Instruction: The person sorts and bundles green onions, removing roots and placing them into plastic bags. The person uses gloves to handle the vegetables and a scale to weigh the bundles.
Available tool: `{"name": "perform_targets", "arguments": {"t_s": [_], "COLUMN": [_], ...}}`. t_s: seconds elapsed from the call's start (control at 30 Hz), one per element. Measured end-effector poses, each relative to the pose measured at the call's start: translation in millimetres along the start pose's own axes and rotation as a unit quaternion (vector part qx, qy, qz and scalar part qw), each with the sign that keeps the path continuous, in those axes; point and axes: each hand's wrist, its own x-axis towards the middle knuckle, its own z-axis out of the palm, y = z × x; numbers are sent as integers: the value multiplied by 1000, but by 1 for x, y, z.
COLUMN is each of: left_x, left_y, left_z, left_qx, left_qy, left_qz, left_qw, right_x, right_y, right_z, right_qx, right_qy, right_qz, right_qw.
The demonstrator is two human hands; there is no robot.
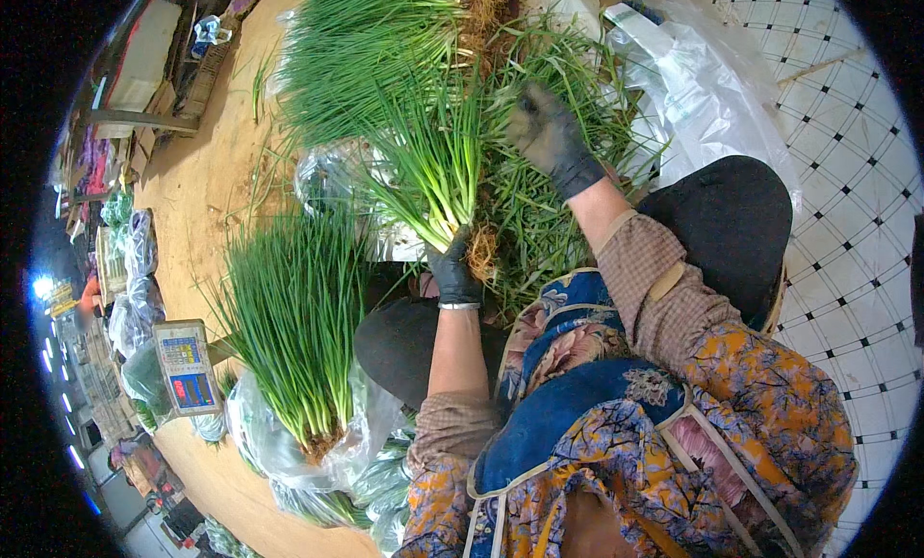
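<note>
My left hand [455, 269], in a black glove, is closed around the lower stems of a small bunch of green onions [444, 186]; their roots hang out to the right of the fist. My right hand [545, 135], also gloved and blurred, is over a heap of loose green leaf trimmings [534, 226], its fingers curled; whether it holds anything cannot be told. Beyond both hands lies a large pile of green onions [375, 52], roots to the right. Another bunch of green onions [296, 327] stands at the left, roots down on clear plastic bags.
A digital scale display [188, 370] stands at the left beside filled plastic bags [141, 298]. White plastic sheeting [693, 88] lies at the upper right, over a tiled floor [837, 161]. Bagged greens [382, 478] sit near my left elbow. Cardboard [206, 74] is at the upper left.
</note>
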Motion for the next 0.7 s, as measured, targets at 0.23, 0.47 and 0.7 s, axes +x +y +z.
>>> {"name": "perform_targets", "arguments": {"t_s": [0.23, 0.47, 0.7], "left_x": [-7, -5, 2], "left_y": [2, -4, -3], "left_z": [8, 2, -2], "left_qx": [78, 116, 23], "left_qy": [-10, -12, 5], "left_qz": [12, -15, 14], "left_qw": [997, 993, 1000], "right_x": [-21, -23, -3], "right_y": [58, 58, 6], "right_z": [-21, -26, 6], "right_qx": [-735, -642, -6], "right_qy": [-28, -33, 98], "right_qz": [-4, 83, 28], "right_qw": [678, 762, 995]}}
